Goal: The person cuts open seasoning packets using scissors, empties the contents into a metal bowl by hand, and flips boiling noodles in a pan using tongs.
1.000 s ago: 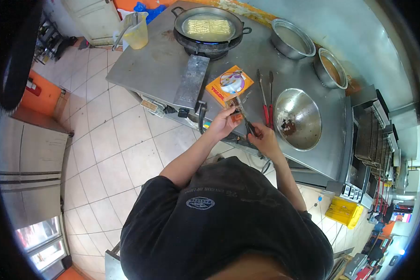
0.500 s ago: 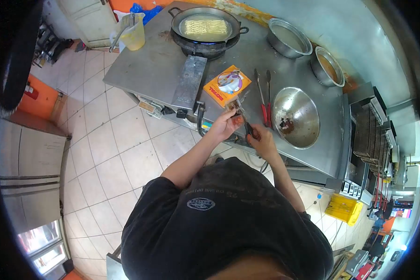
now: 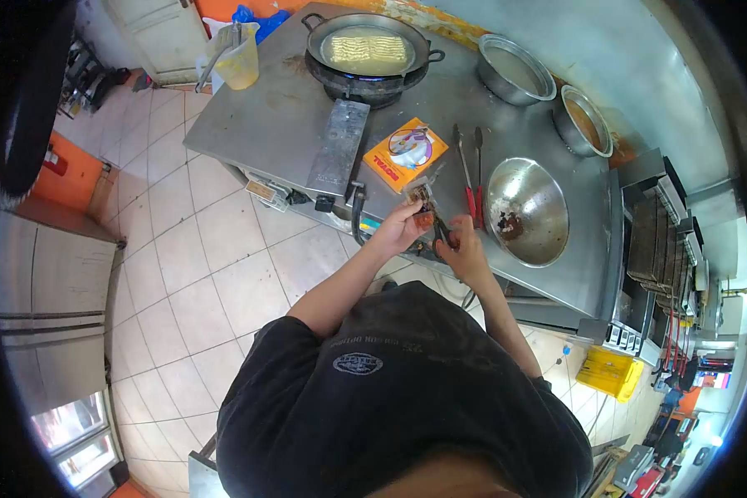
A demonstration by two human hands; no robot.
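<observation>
Near the table's front edge, my left hand [image 3: 400, 228] grips a small clear packet [image 3: 420, 193] with brownish and reddish contents. My right hand [image 3: 468, 251] is closed around dark-handled scissors [image 3: 440, 235], whose blades are beside the packet and partly hidden by my fingers. An orange Royal box [image 3: 402, 158] lies flat just beyond the packet. To the right rest red-handled tongs [image 3: 471, 187]. Beside them a metal bowl [image 3: 548, 195] holds a little dark and white stuff in its bottom.
A wide pan [image 3: 373, 58] with pale noodle-like blocks in liquid sits on a burner at the back. Two metal pots [image 3: 494, 83] stand at the back right. A yellowish pitcher [image 3: 239, 66] is at the left corner. A yellow crate [image 3: 610, 373] stands right.
My right hand has shifted slightly, its fingers lifted and loosened around the scissors. The scissors' handles sit a little closer to my left hand. The packet stays in my left hand.
</observation>
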